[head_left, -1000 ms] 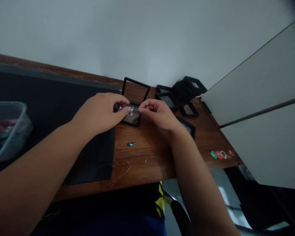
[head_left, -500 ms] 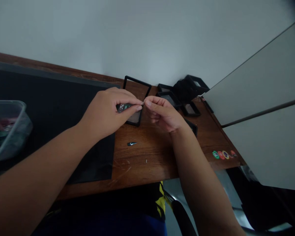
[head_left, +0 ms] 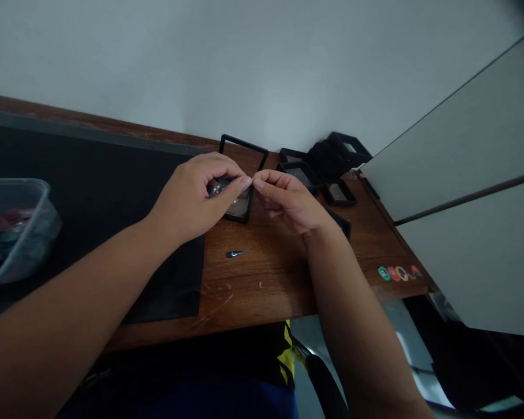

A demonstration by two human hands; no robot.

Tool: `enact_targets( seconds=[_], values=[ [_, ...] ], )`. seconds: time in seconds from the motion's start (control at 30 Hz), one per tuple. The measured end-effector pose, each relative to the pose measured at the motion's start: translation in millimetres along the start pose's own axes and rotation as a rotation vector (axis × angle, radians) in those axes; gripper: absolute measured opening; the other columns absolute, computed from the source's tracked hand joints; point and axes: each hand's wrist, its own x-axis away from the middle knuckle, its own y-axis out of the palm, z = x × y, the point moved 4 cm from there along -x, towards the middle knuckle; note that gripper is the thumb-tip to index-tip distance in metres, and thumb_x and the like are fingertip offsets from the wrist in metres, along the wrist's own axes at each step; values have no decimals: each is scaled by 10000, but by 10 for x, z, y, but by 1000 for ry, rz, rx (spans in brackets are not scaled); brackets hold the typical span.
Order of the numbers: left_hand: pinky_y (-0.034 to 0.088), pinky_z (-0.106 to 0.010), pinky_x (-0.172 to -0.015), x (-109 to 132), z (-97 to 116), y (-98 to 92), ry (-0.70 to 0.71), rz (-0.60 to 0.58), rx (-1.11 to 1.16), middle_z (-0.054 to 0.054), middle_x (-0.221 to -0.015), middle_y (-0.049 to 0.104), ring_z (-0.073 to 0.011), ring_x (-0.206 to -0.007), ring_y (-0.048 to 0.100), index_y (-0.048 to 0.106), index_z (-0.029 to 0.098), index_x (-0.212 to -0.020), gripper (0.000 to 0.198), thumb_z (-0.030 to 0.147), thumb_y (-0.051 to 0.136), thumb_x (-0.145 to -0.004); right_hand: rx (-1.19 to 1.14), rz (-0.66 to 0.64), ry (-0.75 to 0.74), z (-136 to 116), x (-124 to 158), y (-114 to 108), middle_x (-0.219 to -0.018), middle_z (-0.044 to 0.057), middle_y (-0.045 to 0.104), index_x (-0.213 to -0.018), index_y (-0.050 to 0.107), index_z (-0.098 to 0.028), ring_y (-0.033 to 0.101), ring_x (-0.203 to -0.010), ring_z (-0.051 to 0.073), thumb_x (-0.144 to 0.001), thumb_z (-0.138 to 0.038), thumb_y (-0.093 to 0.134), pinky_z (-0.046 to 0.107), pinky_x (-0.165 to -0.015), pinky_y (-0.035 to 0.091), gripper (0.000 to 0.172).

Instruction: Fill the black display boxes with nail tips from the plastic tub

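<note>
My left hand [head_left: 191, 195] and my right hand [head_left: 288, 198] meet fingertip to fingertip above the table. Thumb and forefinger are pinched on each, and whatever lies between them is too small and hidden to make out. Just behind the fingers stands an opened black-framed case [head_left: 245, 141] with clear panes, one half raised and the other flat. Small shiny pieces [head_left: 215, 187] show in it, partly covered by my left hand. Nearer me on the wood lies a dark teal, pointed piece like a press-on nail [head_left: 234, 254], and a tiny pale bit [head_left: 260, 284].
A clear plastic tub [head_left: 48, 215] of colourful packets sits at left on a black mat [head_left: 100, 169]. More black frames [head_left: 340, 192] are piled at the back right by the wall. Round stickers [head_left: 393, 273] mark the table's right edge, near a white cabinet [head_left: 471, 233].
The fingertips of both hands have drawn closer together, and the small pale piece visible between them before is now hidden. Items on the table have stayed put.
</note>
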Motion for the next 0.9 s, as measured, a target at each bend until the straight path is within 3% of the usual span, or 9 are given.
enact_targets(
  seconds=[0.13, 0.27, 0.43, 0.57, 0.67, 0.9],
  values=[
    [502, -308, -731, -6, -59, 11, -133, -43, -16, -7, -943, 795, -188, -826, 681, 786, 255, -894, 216, 412, 638, -911, 41, 9, -9, 13, -6, 33, -658, -78, 400, -867, 588, -213, 259, -534, 70, -767, -542, 835, 237, -437, 165, 424],
    [477, -301, -645, 5, -97, 21, -237, -60, 23, 6, -818, 783, -164, -698, 650, 805, 258, -897, 222, 438, 677, -873, 58, 102, -83, 52, -64, 63, -720, -53, 535, -895, 624, -211, 321, -529, 63, -788, -539, 816, 227, -441, 247, 394],
    [515, -311, -668, 4, -186, 55, -351, 7, 220, -11, -822, 797, -170, -727, 678, 824, 259, -888, 215, 445, 734, -829, 279, 247, -315, 20, -90, 66, -925, 31, 699, -953, 702, -204, 611, -828, 144, -886, -455, 736, 281, -716, 502, 263],
    [537, -317, -654, -14, -262, 77, -478, 59, 368, -30, -784, 787, -181, -723, 676, 818, 254, -804, 187, 431, 761, -786, 570, 326, -523, -58, -8, 83, -910, 33, 678, -1075, 766, -232, 608, -842, 174, -883, -354, 761, 329, -754, 503, 227],
    [549, -322, -663, -17, -271, 76, -508, 69, 401, -34, -780, 789, -186, -728, 682, 809, 251, -755, 156, 402, 774, -770, 663, 336, -635, -93, 40, 116, -910, 23, 658, -1094, 786, -252, 595, -841, 174, -841, -323, 812, 328, -750, 489, 263],
    [582, -345, -687, 1, -293, 72, -466, 16, 321, -36, -819, 811, -223, -783, 724, 833, 276, -817, 197, 462, 807, -761, 724, 350, -601, -48, 12, 106, -755, -9, 603, -1082, 797, -240, 525, -695, 143, -883, -339, 778, 312, -697, 448, 223]
  ],
)
